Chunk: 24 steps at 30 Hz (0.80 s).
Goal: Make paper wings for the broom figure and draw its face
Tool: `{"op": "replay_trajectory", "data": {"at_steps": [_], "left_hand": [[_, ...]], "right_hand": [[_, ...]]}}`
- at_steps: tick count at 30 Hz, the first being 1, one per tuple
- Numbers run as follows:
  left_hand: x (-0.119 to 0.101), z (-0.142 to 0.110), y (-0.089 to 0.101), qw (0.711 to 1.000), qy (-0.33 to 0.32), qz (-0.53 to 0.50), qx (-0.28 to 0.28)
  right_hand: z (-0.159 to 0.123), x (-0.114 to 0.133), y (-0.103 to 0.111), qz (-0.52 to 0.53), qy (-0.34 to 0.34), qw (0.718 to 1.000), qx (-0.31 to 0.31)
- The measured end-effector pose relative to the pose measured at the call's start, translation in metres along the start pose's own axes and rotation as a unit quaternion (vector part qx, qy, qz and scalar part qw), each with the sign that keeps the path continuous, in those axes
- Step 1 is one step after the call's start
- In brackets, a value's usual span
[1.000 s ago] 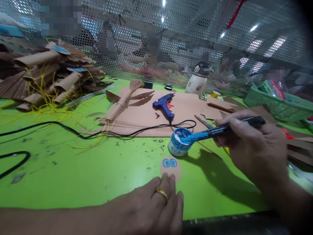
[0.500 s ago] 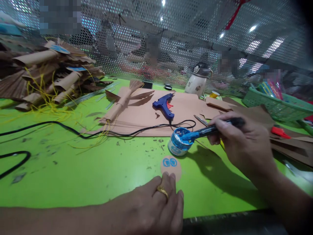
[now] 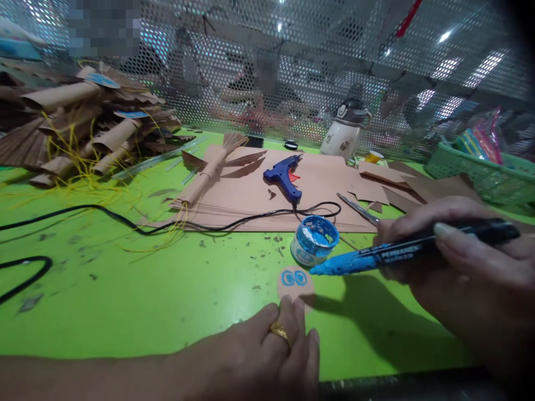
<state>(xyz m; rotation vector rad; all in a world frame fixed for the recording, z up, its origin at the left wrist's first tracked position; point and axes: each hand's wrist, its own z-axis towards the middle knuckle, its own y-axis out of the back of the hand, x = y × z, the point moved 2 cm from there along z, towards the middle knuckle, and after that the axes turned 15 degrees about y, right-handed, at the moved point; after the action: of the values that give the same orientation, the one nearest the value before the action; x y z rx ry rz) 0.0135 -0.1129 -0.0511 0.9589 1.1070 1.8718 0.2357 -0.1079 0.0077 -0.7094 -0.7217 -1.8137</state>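
Observation:
My right hand [image 3: 434, 256] is closed around a black permanent marker [image 3: 418, 245] whose blue-coated tip hovers just right of a small round brown paper disc [image 3: 296, 288]. On the disc are two blue painted eye-like shapes side by side. My left hand [image 3: 254, 351], with a gold ring, lies with extended fingertips pressing the disc's lower edge onto the green table [image 3: 137, 301]. Directly behind the disc stands a small open jar of blue paint [image 3: 311, 245], smeared blue and white inside.
A blue glue gun [image 3: 286, 178] lies on stacked brown paper [image 3: 321, 172], its black cable crossing the table. Beside it is a rolled-paper figure [image 3: 209, 170]; more are piled at left [image 3: 83, 128]. Scissors [image 3: 357, 209], a bottle [image 3: 345, 131] and a green basket [image 3: 463, 172] are at right.
My right hand has drawn the marker out of the paint jar and brought its tip down beside the disc. My left hand stays on the disc.

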Motion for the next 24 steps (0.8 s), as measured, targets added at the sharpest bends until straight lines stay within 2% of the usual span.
{"op": "replay_trajectory", "data": {"at_steps": [4, 8, 12, 21, 24], "left_hand": [[-0.002, 0.000, 0.001, 1.000, 0.001, 0.018, -0.009], [-0.001, 0.002, 0.002, 1.000, 0.018, 0.012, -0.001], [-0.003, 0.004, 0.000, 1.000, 0.025, 0.004, -0.003], [-0.006, 0.003, -0.002, 0.999, 0.031, 0.013, -0.008], [-0.004, 0.004, -0.003, 0.999, 0.052, -0.009, 0.003]], "right_hand": [[-0.004, 0.002, -0.009, -0.078, 0.029, 0.991, 0.101], [-0.003, 0.002, -0.018, -0.159, 0.086, 0.969, 0.167], [-0.003, -0.001, -0.022, -0.180, 0.113, 0.958, 0.192], [-0.005, -0.004, -0.022, -0.189, 0.113, 0.950, 0.221], [-0.004, -0.005, -0.023, -0.185, 0.113, 0.950, 0.223]]}}
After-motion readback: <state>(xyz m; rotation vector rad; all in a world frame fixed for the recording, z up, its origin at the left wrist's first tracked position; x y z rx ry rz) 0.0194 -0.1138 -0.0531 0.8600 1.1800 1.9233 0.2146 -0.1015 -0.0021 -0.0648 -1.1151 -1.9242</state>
